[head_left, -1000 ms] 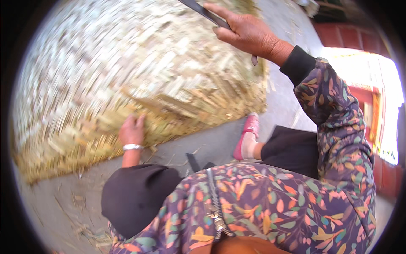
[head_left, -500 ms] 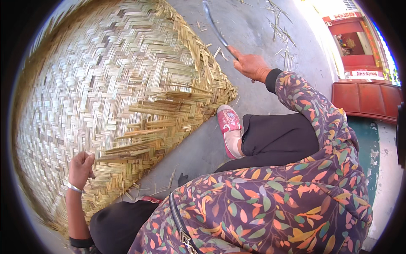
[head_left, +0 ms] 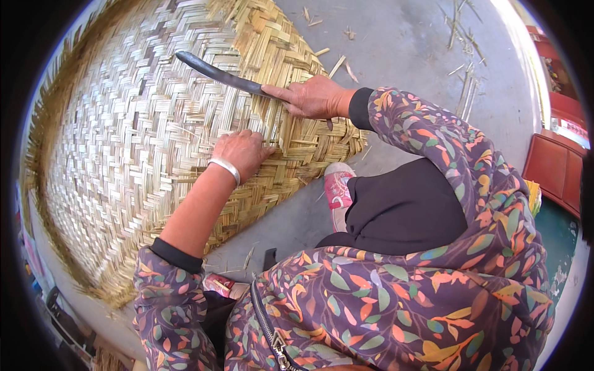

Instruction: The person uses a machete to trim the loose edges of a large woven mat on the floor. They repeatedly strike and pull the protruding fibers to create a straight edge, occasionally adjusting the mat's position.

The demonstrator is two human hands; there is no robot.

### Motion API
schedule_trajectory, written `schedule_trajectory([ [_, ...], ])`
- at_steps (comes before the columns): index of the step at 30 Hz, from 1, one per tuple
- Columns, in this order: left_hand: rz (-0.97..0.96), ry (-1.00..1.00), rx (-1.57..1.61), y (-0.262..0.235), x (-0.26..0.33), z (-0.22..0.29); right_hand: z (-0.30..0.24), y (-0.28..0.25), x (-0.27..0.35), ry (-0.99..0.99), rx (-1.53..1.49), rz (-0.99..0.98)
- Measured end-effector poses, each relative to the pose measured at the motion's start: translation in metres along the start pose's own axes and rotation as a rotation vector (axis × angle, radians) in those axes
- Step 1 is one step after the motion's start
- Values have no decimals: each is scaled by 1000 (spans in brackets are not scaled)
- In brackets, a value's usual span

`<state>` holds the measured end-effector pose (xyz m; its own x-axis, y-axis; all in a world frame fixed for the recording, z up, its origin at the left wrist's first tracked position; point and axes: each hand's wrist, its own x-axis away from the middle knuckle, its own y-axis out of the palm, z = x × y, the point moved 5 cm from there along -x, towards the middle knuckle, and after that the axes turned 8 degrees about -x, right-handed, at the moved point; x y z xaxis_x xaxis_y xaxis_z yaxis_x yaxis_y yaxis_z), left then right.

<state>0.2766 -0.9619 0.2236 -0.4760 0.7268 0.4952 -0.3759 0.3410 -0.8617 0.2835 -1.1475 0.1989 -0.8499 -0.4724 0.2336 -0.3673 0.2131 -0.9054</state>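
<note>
A large woven mat of flat, straw-coloured reed or bamboo-like strips (head_left: pixel 142 130) lies on the left, its edge folded over toward me in a yellower band. My right hand (head_left: pixel 312 97) is closed on a long, slightly curved dark metal bar-like tool (head_left: pixel 219 74); its index finger lies along it. The tool's far end points left over the mat, and its grip is hidden in the palm. Just below, my left hand (head_left: pixel 242 153) has its fingers curled down on the strips at the folded edge, thumb toward the right. What lies under those fingers is hidden.
Grey concrete floor (head_left: pixel 396 37) carries scattered loose strips (head_left: pixel 467 74). My shoe (head_left: pixel 338 188), red and white, stands beside the mat's edge. A red-brown padded seat (head_left: pixel 554 167) is at the right, and dark clutter (head_left: pixel 59 309) at the lower left rim.
My right hand has swung the tool leftward from above the floor to over the mat. My left hand has moved up and right to the folded edge.
</note>
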Motion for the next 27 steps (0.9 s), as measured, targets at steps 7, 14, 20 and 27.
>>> schedule_trajectory([
  [7, 100, 128, -3, -13, -57, 23, 90, 14, -46, 31, -155, -45],
  [14, 197, 146, -67, 6, -106, -4, 132, 60, -86, 55, -112, -54],
  [20, 357, 144, -314, 16, -135, -3, 164, 82, -120, -33, -151, 105],
  [27, 253, 233, -129, 140, -188, -59, 183, 118, -154, -61, -110, 156],
])
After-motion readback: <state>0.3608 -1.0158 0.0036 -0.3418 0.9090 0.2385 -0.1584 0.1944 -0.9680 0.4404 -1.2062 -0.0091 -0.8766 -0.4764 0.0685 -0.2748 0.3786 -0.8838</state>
